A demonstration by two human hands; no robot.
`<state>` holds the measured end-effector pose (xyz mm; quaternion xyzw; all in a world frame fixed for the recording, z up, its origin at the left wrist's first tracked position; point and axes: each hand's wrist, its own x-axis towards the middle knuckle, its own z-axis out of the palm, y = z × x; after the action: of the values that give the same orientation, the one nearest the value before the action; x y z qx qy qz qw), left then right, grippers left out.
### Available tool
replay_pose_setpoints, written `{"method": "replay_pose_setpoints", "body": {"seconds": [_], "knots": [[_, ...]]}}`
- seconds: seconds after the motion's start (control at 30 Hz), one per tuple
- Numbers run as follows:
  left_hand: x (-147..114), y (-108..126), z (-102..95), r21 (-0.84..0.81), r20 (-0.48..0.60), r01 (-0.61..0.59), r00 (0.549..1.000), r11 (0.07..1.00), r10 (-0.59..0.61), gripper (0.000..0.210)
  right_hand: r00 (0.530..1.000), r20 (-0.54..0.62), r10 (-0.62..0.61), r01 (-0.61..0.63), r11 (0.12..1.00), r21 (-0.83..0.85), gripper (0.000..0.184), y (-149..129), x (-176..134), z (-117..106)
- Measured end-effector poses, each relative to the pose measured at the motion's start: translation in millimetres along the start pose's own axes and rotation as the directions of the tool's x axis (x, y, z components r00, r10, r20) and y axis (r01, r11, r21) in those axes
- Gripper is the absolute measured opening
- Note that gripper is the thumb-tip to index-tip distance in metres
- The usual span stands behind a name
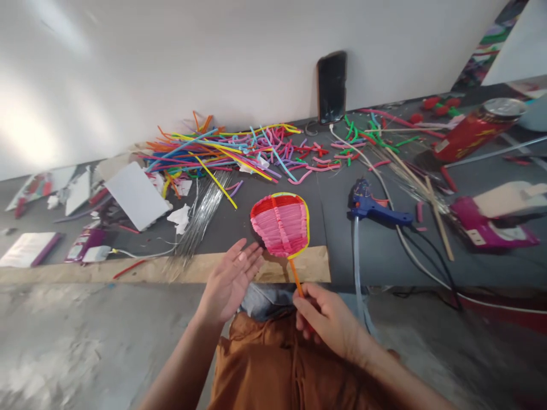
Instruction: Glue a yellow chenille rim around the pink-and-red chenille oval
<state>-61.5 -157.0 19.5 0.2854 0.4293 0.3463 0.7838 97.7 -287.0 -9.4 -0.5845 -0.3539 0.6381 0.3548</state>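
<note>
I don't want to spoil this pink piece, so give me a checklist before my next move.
1. Right hand gripping the orange stem: ok.
2. Left hand open, holding nothing: ok.
3. Left fingertips off the pink piece: cannot tell; they're right by its lower edge.
4. Blue glue gun clear of both hands: ok.
5. Glue gun cool: cannot tell.
6. Coloured pipe cleaners sorted: not ok, heaped in a tangle.

A rumpled brown top (252,370) is worn with blue denim (261,302).

Free gap left of glue gun (376,212)
</note>
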Motion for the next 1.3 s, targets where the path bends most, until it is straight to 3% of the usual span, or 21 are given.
{"method": "replay_pose_setpoints", "body": {"seconds": [0.17, 0.27, 0.33, 0.4, 0.47, 0.57, 0.67, 0.8, 1.07, 1.3], "knots": [[13, -10, 23.4, -0.079, 0.189, 0.089, 0.979, 0.993, -0.072, 0.035, 0.987, -0.023, -0.157, 0.151, 0.974, -0.168, 0.018, -11, -3, 13], [21, -16, 45.0, -0.132, 0.085, 0.065, 0.995, 0.989, -0.054, 0.025, 0.973, -0.001, -0.231, 0.220, 0.927, -0.305, 0.018, -17, -6, 12], [23, -17, 55.3, -0.143, 0.036, 0.086, 0.996, 0.986, -0.081, 0.025, 0.965, 0.011, -0.264, 0.251, 0.902, -0.350, 0.020, -21, -9, -1], [24, -15, 61.5, -0.146, 0.040, 0.146, 0.989, 0.978, -0.142, 0.025, 0.959, -0.061, -0.277, 0.251, 0.929, -0.272, 0.022, -26, -11, -21], [24, -13, 66.1, -0.132, 0.083, 0.218, 0.974, 0.967, -0.209, 0.025, 0.935, -0.220, -0.277, 0.279, 0.960, -0.021, 0.026, -31, -9, -44], [25, -13, 75.1, -0.087, 0.206, 0.296, 0.940, 0.951, -0.273, 0.028, 0.897, -0.328, -0.298, 0.414, 0.825, 0.383, 0.029, -35, 2, -67], [28, -17, 86.4, -0.059, 0.304, 0.308, 0.912, 0.950, -0.276, 0.030, 0.892, -0.305, -0.335, 0.452, 0.689, 0.566, 0.029, -34, 16, -71], [31, -21, 96.1, -0.008, 0.344, 0.293, 0.898, 0.956, -0.273, 0.033, 0.889, -0.332, -0.316, 0.458, 0.643, 0.614, 0.032, -30, 24, -68], [32, -21, 102.5, 0.033, 0.330, 0.233, 0.915, 0.972, -0.230, 0.032, 0.884, -0.352, -0.309, 0.468, 0.614, 0.636, 0.029, -26, 23, -71], [34, -22, 101.1, 0.053, 0.310, 0.230, 0.921, 0.972, -0.235, 0.035, 0.887, -0.339, -0.313, 0.461, 0.636, 0.619, 0.033, -28, 23, -71]]}}
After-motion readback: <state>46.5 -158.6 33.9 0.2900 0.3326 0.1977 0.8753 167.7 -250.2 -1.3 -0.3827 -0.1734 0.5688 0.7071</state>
